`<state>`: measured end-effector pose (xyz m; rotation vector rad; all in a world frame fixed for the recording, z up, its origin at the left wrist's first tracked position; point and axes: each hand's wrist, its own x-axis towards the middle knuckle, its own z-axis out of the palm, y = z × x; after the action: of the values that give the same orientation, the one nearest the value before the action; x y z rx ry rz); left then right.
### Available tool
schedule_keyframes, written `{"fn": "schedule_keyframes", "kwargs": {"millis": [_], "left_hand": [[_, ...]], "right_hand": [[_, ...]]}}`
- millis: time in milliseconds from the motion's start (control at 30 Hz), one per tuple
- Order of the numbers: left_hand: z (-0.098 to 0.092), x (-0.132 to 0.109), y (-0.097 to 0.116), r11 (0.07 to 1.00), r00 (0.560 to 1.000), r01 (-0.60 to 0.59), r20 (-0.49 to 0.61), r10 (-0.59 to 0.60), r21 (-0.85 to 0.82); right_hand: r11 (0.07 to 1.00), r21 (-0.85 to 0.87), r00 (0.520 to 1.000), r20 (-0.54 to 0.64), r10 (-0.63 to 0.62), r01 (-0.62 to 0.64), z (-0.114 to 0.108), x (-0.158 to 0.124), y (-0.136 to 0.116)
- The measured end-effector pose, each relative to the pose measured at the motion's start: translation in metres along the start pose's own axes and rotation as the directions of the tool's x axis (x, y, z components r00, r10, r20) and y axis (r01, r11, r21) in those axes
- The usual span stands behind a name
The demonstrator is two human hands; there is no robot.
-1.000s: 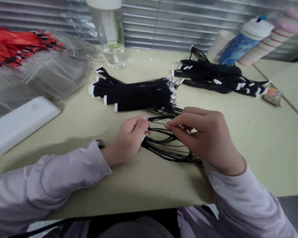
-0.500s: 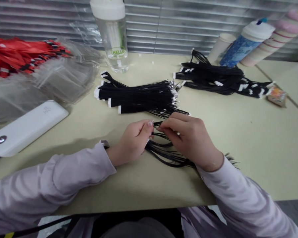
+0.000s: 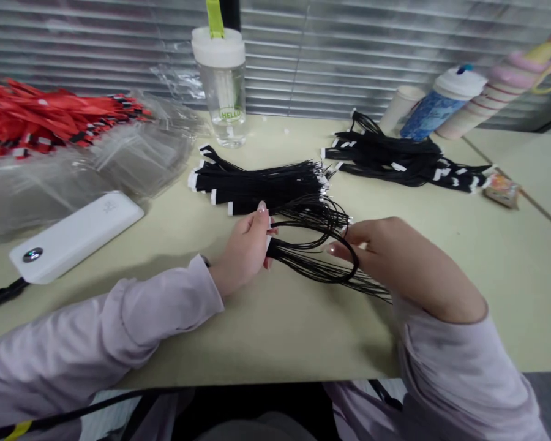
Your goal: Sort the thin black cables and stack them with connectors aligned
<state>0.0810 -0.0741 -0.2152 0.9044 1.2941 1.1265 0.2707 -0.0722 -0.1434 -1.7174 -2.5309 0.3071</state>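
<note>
My left hand (image 3: 244, 250) grips a small bundle of thin black cords (image 3: 312, 257) near its dark, flat end, just in front of the large pile. The cords fan out to the right in long loops. My right hand (image 3: 390, 254) is over those strands, its thumb and fingertips at the looped part, though I cannot tell whether they pinch any. A large pile of black cords with white tabs (image 3: 257, 187) lies just beyond my left fingertips. A second, looser pile (image 3: 395, 160) lies farther back on the right.
On the left are red lanyards (image 3: 41, 119) and clear plastic sleeves (image 3: 138, 153), with a white power bank (image 3: 76, 239) in front. A clear bottle (image 3: 221, 92), paper cup (image 3: 401, 107), blue tumbler (image 3: 434, 110) and striped bottle (image 3: 500, 92) stand at the back. Blinds (image 3: 330, 55) run behind.
My right hand has moved right, away from my left hand, and the held cords now spread in wider loops. The whole view has shifted lower, so more of the blinds and the bottle shows.
</note>
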Motion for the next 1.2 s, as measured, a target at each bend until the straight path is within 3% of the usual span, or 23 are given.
{"fn": "schedule_keyframes", "kwargs": {"millis": [100,233,300,400,500,567,800,900,1067,1200], "left_hand": [[0.001,-0.001,-0.001,1.000,1.000,0.002,-0.028,-0.002,0.001],[0.001,-0.003,-0.002,1.000,0.999,0.006,-0.041,-0.006,-0.007],[0.001,-0.003,-0.002,0.999,0.999,-0.001,-0.039,-0.001,-0.037],[0.001,-0.002,-0.001,0.996,0.997,-0.012,-0.073,0.006,-0.085],[0.002,-0.002,-0.001,0.996,0.994,-0.004,-0.105,-0.006,-0.089],[0.002,-0.002,-0.002,0.997,0.996,-0.012,-0.085,0.006,-0.075],[0.003,-0.009,-0.003,0.997,0.997,-0.075,-0.026,0.075,0.021],[0.002,-0.011,-0.002,0.992,0.993,-0.119,-0.018,0.120,0.049],[0.000,-0.015,-0.004,0.978,0.980,-0.199,0.002,0.199,0.058],[-0.001,-0.016,-0.006,0.974,0.977,-0.215,0.007,0.215,0.075]], "right_hand": [[0.976,0.157,0.972,0.156,-0.176,0.152,0.001,0.000,-0.006],[0.873,0.436,0.922,0.202,-0.330,0.217,-0.002,0.001,-0.010],[0.860,0.476,0.907,0.255,-0.336,0.186,-0.006,-0.001,-0.009],[0.918,0.386,0.899,0.366,-0.241,0.089,-0.012,-0.005,-0.007],[0.963,0.258,0.943,0.293,-0.157,0.080,-0.013,-0.009,-0.011],[0.962,0.249,0.959,0.228,-0.171,0.113,-0.011,-0.010,-0.016],[0.886,0.396,0.940,0.128,-0.315,0.243,0.011,0.003,-0.020],[0.848,0.480,0.926,0.166,-0.339,0.224,0.018,0.009,-0.019],[0.771,0.632,0.913,0.264,-0.311,0.080,0.018,0.011,-0.021],[0.734,0.674,0.911,0.244,-0.333,0.088,0.019,0.012,-0.023]]}}
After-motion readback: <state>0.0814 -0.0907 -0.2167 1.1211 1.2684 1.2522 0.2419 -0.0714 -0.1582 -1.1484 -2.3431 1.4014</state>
